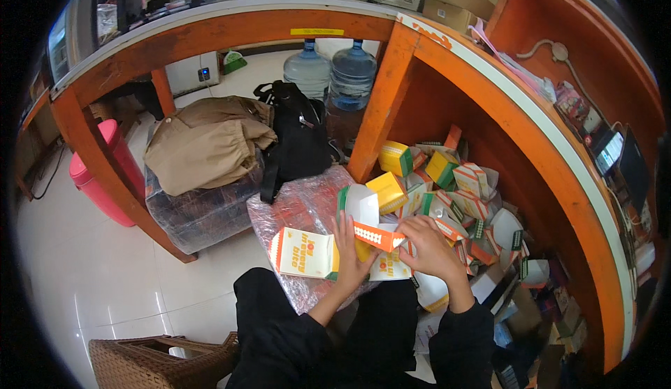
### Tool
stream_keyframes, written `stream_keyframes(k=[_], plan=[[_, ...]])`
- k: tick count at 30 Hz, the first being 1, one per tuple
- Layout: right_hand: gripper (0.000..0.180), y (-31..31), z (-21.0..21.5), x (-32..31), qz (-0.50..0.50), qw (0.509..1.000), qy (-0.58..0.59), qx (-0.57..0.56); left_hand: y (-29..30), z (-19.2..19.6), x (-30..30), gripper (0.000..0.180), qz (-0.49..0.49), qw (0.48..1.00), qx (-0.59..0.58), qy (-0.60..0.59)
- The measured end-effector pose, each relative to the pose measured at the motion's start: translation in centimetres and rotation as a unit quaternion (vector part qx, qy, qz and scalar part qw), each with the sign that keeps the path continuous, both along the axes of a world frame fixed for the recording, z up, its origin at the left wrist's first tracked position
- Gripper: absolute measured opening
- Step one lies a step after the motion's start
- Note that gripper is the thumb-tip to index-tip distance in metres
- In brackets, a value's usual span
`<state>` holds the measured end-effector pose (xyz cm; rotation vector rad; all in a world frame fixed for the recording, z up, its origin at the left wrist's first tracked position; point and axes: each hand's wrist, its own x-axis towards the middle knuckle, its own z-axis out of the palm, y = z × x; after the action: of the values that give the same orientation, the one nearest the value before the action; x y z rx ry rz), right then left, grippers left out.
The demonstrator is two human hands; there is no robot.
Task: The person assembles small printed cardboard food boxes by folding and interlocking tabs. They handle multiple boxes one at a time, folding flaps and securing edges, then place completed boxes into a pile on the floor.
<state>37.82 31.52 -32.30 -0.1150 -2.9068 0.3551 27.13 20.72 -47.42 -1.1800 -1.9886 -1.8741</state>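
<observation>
A partly folded paper food carton (362,206), white inside with an orange-and-white patterned strip, is held between my two hands above my lap. My left hand (351,255) grips its near left side, fingers along the wall and thumb in front. At the right end of the strip, the fingers of my right hand (428,243) pinch the carton's edge. White printed panels spread out on both sides beneath the hands; the left panel (305,253) has an orange edge. I cannot tell whether these panels belong to the held carton. They lie over a plastic-wrapped bundle (269,214).
Several folded cartons (470,204) pile up inside the orange counter (391,102) at right. A black bag (297,134) and a brown jacket (210,137) rest on wrapped packs ahead. Water jugs (307,67), a pink bin (105,172) and a wicker seat (161,361) stand around.
</observation>
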Motion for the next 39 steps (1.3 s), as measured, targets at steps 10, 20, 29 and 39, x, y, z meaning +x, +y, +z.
stream_keyframes(k=[10,20,29,39], plan=[[0.092,0.3,-1.3,-0.2,-0.09,0.963,0.22,-0.125,-0.2,-0.9,-0.1,0.024,-0.02,0.998,-0.061,0.019],[0.066,1.2,-4.7,0.8,-0.104,0.865,0.107,-0.479,-0.5,-0.7,-0.4,0.02,-0.114,0.992,-0.014,-0.043],[0.059,1.7,-6.0,0.5,-0.126,0.828,0.229,-0.496,-0.4,-1.5,-1.2,0.035,-0.219,0.967,-0.118,-0.061],[0.02,1.0,-6.6,4.5,-0.159,0.885,0.232,-0.371,-0.2,-1.6,-3.1,0.058,-0.322,0.881,0.133,-0.32]])
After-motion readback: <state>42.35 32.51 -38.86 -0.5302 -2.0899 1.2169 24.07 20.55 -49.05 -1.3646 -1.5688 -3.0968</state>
